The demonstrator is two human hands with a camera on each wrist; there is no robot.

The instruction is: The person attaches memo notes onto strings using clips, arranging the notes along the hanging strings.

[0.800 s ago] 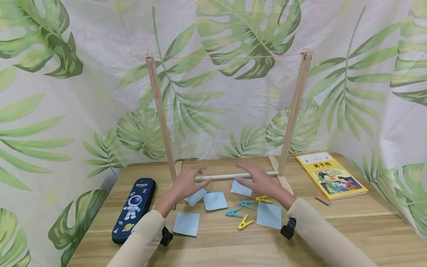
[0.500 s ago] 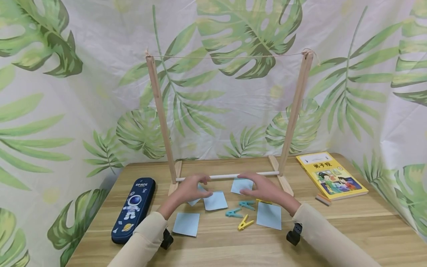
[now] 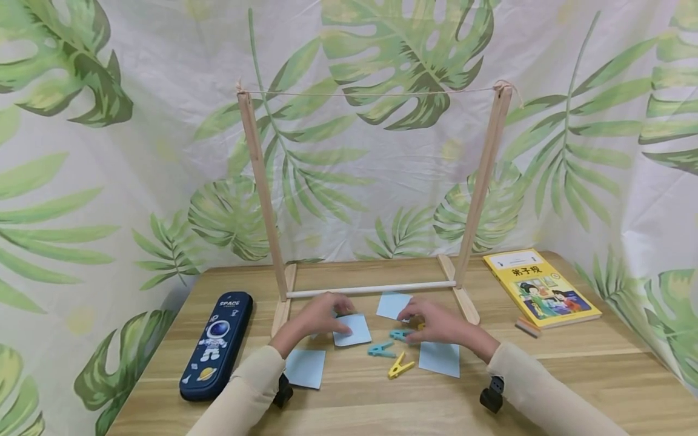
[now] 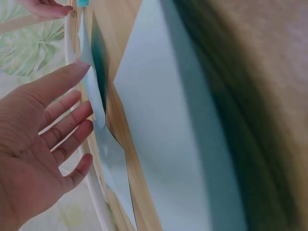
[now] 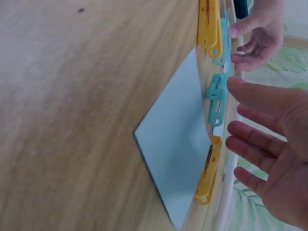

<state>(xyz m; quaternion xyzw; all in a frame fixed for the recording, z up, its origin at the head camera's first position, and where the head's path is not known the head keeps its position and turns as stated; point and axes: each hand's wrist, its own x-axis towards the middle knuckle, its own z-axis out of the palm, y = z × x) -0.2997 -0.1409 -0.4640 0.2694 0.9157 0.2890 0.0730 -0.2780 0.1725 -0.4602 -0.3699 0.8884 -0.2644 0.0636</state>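
Observation:
My left hand [image 3: 320,315] hovers over the blue paper squares on the left, palm inward and fingers loosely bent. In the left wrist view its thumb tip lies at the edge of the middle blue paper square [image 3: 353,330]; I cannot tell whether it touches. Another blue square [image 4: 115,166] lies below those fingers. My right hand [image 3: 440,322] is above the clothespins, thumb close to a blue clothespin [image 5: 218,96] and holding nothing visible. Beneath it are a yellow clothespin [image 5: 208,173] and a blue paper square [image 3: 439,360]. Nearer me lie another blue clothespin [image 3: 381,349] and yellow clothespin [image 3: 400,366].
A wooden frame [image 3: 262,181] with a string [image 3: 371,94] across its top and a white rod [image 3: 371,289] at its base stands behind. Blue squares lie at front left [image 3: 306,368] and rear [image 3: 391,304]. A pencil case [image 3: 216,345], book [image 3: 542,287] and eraser [image 3: 528,327] flank them.
Both hands have come lower and nearer me. The right hand has moved over the clothespins, and the left slightly right toward the middle paper square. The papers and clothespins look unmoved.

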